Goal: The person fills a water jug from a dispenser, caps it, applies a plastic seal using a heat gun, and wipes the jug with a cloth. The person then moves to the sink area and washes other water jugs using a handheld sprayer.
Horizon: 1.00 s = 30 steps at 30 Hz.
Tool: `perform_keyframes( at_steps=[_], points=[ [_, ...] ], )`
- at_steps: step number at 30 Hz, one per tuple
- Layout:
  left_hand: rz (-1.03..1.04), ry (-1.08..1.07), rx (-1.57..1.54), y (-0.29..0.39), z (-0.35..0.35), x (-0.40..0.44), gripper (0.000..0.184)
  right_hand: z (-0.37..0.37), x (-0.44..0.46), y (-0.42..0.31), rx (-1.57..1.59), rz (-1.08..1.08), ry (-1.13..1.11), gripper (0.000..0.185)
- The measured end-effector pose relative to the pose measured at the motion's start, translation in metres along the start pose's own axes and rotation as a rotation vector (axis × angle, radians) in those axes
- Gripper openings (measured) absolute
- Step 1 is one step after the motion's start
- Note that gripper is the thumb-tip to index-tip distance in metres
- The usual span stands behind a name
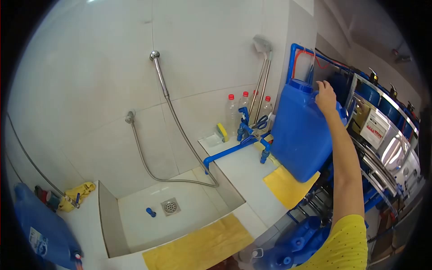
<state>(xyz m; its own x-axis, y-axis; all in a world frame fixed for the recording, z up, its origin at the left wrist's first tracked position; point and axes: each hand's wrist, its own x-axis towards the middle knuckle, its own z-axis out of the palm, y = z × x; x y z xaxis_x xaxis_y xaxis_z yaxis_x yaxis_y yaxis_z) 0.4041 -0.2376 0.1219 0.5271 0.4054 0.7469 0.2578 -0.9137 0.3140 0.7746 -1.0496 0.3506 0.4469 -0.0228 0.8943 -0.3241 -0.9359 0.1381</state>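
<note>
A large blue water jug [299, 130] stands slightly tilted in view on a yellow cloth [288, 186], at the right end of the white counter. Its round blue cap [300, 85] is on the top left. My right hand [326, 97] is at the top of this jug, fingers bent around its handle area; the hand hides part of the grip. My left hand is out of view.
Left of the jug are a blue pipe [229, 153] with taps, several clear bottles [232, 112] with red caps and a yellow sponge [222, 132]. A shower hose [180, 121] hangs over the tiled basin [135, 216]. Another blue jug [45, 225] stands left; metal equipment [382, 130] is at right.
</note>
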Motion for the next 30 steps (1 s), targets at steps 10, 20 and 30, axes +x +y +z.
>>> perform_keyframes(
  at_steps=[10, 20, 30],
  points=[
    [0.701, -0.543, -0.327, 0.185, 0.128, 0.029, 0.051, -0.024, -0.001, 0.071, -0.261, 0.042, -0.541, 0.041],
    [0.64, -0.599, -0.407, 0.173, 0.17, 0.027, 0.056, -0.235, 0.057, -0.011, -0.093, -0.524, -0.265, 0.045],
    [0.378, -0.601, -0.566, 0.108, 0.141, 0.031, 0.055, -0.193, -0.002, -0.262, 0.602, -0.743, -0.054, 0.045]
  ],
)
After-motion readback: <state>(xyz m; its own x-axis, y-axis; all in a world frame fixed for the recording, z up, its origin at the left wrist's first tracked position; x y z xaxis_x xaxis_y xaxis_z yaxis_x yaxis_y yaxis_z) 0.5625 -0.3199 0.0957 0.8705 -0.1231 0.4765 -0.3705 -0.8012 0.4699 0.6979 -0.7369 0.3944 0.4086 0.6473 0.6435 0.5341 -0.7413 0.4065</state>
